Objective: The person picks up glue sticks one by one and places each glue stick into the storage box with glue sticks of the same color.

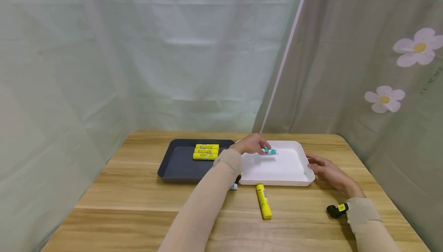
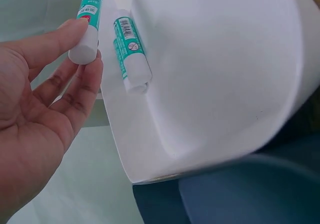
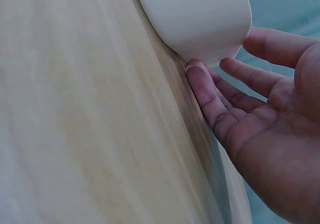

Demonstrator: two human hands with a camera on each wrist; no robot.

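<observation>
My left hand (image 1: 250, 144) is over the back of the white tray (image 1: 277, 173), pinching a teal-and-white glue stick (image 2: 89, 26) between thumb and fingers. Beneath it, in the left wrist view, teal-and-white glue sticks (image 2: 132, 48) lie side by side against the tray's wall; at least two show. At the tray's right end, my right hand (image 1: 328, 173) touches the outer wall and rim with extended fingers. The right wrist view shows its fingertips (image 3: 200, 76) low against the tray's corner, near the tabletop.
Left of the white tray is a dark grey tray (image 1: 176, 165) with several yellow glue sticks (image 1: 205, 156) in a row. Another yellow glue stick (image 1: 264, 202) lies on the wooden table (image 1: 138, 206) in front. A pale-ended stick (image 1: 234, 186) is partly hidden by my left forearm.
</observation>
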